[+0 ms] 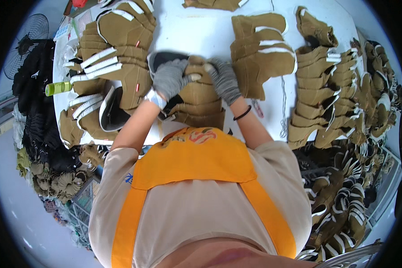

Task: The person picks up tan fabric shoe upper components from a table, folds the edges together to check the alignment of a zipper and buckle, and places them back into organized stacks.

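Observation:
My left hand (171, 79), in a grey knit glove, grips the left side of a brown suede-like boot upper (200, 89), its thumb lying on the brown face. A black-lined opening with a pale rim shows beyond those fingers. On the right edge of the same piece is my right hand (223, 79), gloved alike, fingers curled at the top. More brown folds are layered just below, towards my orange apron (194, 157). Close by on the right lies a stack of brown uppers (254, 60) with white edge strips. The fingers' undersides are hidden.
Layered brown uppers (127, 37) cover the white table's left side, beside a yellow-green roll (58, 88). Rows of uppers (310, 93) line the right edge. A grey cord (283, 114) lies between. Black material (40, 104) and a fan (26, 45) stand left; piled uppers (342, 201) sit lower right.

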The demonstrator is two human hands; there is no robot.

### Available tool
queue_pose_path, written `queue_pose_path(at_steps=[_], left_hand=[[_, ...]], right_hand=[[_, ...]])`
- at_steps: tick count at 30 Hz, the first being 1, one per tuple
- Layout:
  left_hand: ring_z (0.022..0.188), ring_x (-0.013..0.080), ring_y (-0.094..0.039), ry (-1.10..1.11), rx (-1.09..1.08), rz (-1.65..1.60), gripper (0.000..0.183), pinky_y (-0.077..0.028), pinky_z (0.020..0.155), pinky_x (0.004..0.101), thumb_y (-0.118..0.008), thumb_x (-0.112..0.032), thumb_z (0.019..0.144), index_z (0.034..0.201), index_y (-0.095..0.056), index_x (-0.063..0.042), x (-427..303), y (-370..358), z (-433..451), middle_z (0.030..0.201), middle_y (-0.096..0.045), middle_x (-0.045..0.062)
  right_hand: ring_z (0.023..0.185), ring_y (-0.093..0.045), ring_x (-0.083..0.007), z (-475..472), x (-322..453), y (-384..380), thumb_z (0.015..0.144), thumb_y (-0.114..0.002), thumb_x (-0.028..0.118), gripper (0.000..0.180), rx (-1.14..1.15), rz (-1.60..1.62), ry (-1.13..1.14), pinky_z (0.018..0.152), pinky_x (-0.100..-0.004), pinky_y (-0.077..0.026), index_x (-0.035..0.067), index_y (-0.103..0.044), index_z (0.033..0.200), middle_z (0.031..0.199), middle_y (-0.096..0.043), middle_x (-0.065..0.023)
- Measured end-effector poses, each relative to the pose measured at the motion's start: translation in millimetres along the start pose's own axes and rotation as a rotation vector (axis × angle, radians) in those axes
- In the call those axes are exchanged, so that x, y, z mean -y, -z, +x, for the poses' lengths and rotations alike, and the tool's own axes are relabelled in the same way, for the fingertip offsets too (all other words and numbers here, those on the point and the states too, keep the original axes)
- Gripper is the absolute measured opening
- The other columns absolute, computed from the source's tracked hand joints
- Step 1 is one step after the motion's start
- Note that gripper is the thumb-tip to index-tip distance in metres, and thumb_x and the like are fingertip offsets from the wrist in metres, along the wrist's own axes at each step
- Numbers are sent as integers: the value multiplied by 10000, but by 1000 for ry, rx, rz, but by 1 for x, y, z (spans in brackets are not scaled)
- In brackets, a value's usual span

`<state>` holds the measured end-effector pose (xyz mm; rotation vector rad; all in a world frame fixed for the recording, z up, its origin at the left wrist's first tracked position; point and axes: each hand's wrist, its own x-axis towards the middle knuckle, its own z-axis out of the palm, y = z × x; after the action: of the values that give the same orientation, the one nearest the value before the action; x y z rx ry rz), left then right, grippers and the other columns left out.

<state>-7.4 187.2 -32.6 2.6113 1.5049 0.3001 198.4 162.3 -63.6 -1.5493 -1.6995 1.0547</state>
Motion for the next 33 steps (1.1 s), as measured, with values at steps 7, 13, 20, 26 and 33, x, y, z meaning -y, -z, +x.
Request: queue_pose_path(at_steps=[7, 13, 20, 26, 33], left_hand=[[700, 334, -626, 219, 299, -189, 456, -490, 672, 423, -492, -453, 927, 894, -658, -29, -22, 8, -14, 741, -645, 167], [763, 346, -608, 279, 130, -161, 418, -477, 723, 427, -482, -439, 931, 865, -638, -56, 6, -30, -19, 798, -636, 159], [765, 341, -599, 315, 147, -194, 386, -468, 717, 428, -514, -432, 913, 843, -629, -71, 6, -25, -11, 793, -626, 151], [771, 343, -607, 337, 123, -206, 357, -475, 727, 424, -548, -408, 898, 875, -647, -66, 3, -27, -12, 814, -637, 148], [962, 258, -622, 360, -187, -658, 379, -485, 869, 349, -606, -320, 907, 1150, -598, -29, 4, -15, -7, 1024, -645, 134]], right_hand=[[903, -617, -358, 44, -3, 10, 950, -422, 498, 500, 642, -417, -80, 864, -408, -468, 86, -666, 1094, 961, -665, -187], [1230, -466, -338, 210, -25, 38, 807, -674, 486, 659, -161, -506, -21, 1026, -404, -385, 79, -509, 1298, 1330, -508, -162], [1197, -513, -316, 318, -41, 19, 755, -699, 550, 835, -152, -844, -118, 979, -470, -413, 141, -390, 1414, 1265, -548, -164], [1064, -580, -328, 327, -73, 27, 925, -485, 469, 565, -119, -703, -10, 921, -433, -447, 104, -462, 1355, 1127, -621, -164], [977, -627, -281, 226, 12, 118, 952, -520, 310, 350, -123, 442, 133, 880, -355, -489, 68, -585, 1197, 1090, -658, -137]])
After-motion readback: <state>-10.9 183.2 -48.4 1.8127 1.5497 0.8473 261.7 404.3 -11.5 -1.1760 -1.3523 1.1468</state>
